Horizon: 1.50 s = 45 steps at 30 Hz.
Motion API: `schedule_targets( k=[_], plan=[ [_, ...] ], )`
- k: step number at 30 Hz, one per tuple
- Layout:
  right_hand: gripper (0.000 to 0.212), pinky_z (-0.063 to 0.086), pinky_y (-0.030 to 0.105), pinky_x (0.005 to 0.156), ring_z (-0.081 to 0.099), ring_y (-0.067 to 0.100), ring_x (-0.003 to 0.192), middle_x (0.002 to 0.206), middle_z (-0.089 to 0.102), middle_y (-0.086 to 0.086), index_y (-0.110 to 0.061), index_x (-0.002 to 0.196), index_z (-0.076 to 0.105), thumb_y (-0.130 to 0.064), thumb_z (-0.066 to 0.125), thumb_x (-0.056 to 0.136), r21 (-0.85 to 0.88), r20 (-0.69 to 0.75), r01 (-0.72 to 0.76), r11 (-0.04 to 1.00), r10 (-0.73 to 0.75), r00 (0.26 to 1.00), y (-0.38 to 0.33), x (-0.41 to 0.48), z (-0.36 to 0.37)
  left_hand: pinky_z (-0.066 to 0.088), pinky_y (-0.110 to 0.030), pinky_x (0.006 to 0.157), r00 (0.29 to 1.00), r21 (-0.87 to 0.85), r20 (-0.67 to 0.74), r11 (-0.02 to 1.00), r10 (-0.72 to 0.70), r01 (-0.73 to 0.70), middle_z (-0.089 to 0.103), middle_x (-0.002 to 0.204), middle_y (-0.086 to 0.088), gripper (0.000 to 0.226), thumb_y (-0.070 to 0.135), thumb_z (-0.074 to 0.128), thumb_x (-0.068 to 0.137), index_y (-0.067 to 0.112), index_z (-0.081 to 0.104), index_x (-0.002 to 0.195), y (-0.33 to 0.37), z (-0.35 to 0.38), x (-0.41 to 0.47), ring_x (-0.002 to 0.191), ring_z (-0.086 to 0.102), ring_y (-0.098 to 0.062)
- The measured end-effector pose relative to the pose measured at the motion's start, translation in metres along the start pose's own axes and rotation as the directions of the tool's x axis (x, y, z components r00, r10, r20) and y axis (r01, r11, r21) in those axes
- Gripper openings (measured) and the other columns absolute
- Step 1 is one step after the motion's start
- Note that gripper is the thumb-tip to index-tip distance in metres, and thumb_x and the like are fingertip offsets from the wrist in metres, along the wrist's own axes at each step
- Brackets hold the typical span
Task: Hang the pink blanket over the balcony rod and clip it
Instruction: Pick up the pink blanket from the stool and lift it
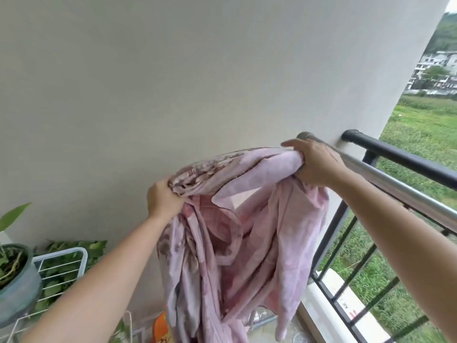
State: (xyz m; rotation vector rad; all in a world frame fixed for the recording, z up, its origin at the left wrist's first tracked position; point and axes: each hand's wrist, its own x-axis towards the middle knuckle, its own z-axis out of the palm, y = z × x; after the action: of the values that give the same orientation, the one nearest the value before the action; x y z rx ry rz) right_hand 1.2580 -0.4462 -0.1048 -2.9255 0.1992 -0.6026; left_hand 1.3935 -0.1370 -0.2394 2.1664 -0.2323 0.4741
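Note:
The pink blanket [237, 233], with a darker floral print along one edge, hangs bunched in front of me. My left hand [162, 200] grips its gathered edge at the left. Up at the right, my right hand [317, 163] grips another part of the edge and holds it against the silver balcony rod [400, 180], close to where the rod meets the wall. Most of the cloth droops between and below my hands, on the inner side of the rod. No clip is in sight.
A black balcony railing [405, 154] runs just beyond the rod, with vertical bars below. A grey wall [173, 82] stands ahead. At the lower left a potted plant [14, 283] sits on a white wire rack [61, 266]. An orange object [160, 325] lies on the floor.

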Motion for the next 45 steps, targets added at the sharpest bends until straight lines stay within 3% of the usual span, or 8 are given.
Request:
schedule_targets(
  k=[5,9,13,17,26,32,38,45],
  plan=[
    [0.090,0.049,0.044,0.098,0.055,0.029,0.120,0.132,0.056,0.004,-0.039,0.142,0.039,-0.038,0.082,0.063,-0.118,0.352,-0.068,0.991,0.106,0.930,0.002,-0.008,0.039,0.051,-0.039,0.062,0.966,-0.096,-0.178,0.973,0.189,-0.208,0.069,0.072,-0.008,0.022,0.029,0.057,0.071,0.008,0.062,0.074,0.071,-0.035,0.041,0.074,0.068,-0.028],
    [0.159,0.024,0.035,0.121,0.021,0.015,0.149,0.164,0.013,-0.006,-0.037,0.155,-0.009,-0.059,0.095,0.037,0.386,0.552,-0.131,0.913,-0.115,0.826,-0.041,-0.021,0.070,0.048,-0.038,0.057,0.901,-0.120,-0.225,0.908,0.370,-0.402,0.063,0.064,-0.003,0.013,0.018,0.061,0.074,0.007,0.057,0.068,0.136,-0.049,0.045,0.064,0.061,-0.028],
    [0.092,0.048,0.033,0.104,0.058,0.006,0.121,0.129,0.062,-0.014,-0.034,0.137,0.045,-0.030,0.095,0.060,0.747,0.386,-0.162,0.645,-0.222,0.896,-0.074,-0.033,0.092,0.048,-0.041,0.059,0.880,-0.241,-0.257,0.856,0.398,-0.458,0.066,0.070,-0.009,0.016,0.017,0.054,0.075,0.003,0.062,0.074,0.172,-0.063,0.044,0.065,0.058,-0.024],
    [0.025,0.050,0.033,0.071,0.063,0.025,0.083,0.089,0.070,0.001,-0.021,0.091,0.063,-0.026,0.078,0.072,0.321,0.235,0.002,0.947,-0.082,0.969,-0.053,-0.009,0.067,0.034,-0.027,0.068,0.833,-0.030,-0.150,0.840,0.532,-0.542,0.054,0.090,-0.008,0.011,0.009,0.060,0.078,0.007,0.062,0.089,0.161,-0.090,0.058,0.079,0.050,-0.022],
    [0.040,0.045,0.040,0.075,0.060,0.045,0.100,0.112,0.062,0.026,-0.003,0.116,0.049,-0.013,0.058,0.079,0.049,-0.144,-0.129,0.990,0.135,0.980,-0.028,0.061,-0.017,0.046,-0.024,0.082,0.879,0.144,0.457,0.964,0.134,-0.222,0.066,0.105,-0.001,0.055,0.016,0.081,0.069,0.017,0.058,0.119,0.086,-0.078,0.064,0.098,0.063,-0.022],
    [0.047,0.051,0.033,0.041,0.067,0.042,0.095,0.120,0.056,0.026,0.000,0.133,0.029,-0.008,0.043,0.089,-0.251,0.261,-0.166,0.954,0.232,0.937,-0.064,0.062,-0.041,0.056,-0.055,0.088,0.665,-0.021,0.742,0.988,-0.087,0.153,0.075,0.101,-0.017,0.064,0.019,0.080,0.045,0.009,0.069,0.107,0.063,-0.078,0.064,0.096,0.071,-0.039],
    [0.061,0.055,0.040,0.065,0.062,0.033,0.090,0.108,0.060,0.018,-0.020,0.142,0.037,0.003,0.033,0.086,0.290,0.240,-0.269,0.918,0.202,0.950,-0.061,0.078,-0.006,0.057,-0.040,0.085,0.984,-0.237,0.171,0.972,0.044,-0.003,0.076,0.093,0.000,0.033,0.024,0.073,0.064,0.018,0.075,0.097,0.066,-0.068,0.090,0.093,0.071,-0.022],
    [0.063,0.053,0.037,0.070,0.058,0.025,0.103,0.119,0.058,0.010,-0.019,0.133,0.038,0.006,0.049,0.076,0.845,0.029,-0.114,0.523,0.168,0.985,-0.045,0.128,0.021,0.047,-0.041,0.075,0.899,-0.096,-0.372,0.953,0.233,-0.287,0.066,0.098,-0.020,0.028,-0.001,0.058,0.071,0.004,0.061,0.099,0.116,-0.052,0.094,0.088,0.060,-0.039]
  ],
)
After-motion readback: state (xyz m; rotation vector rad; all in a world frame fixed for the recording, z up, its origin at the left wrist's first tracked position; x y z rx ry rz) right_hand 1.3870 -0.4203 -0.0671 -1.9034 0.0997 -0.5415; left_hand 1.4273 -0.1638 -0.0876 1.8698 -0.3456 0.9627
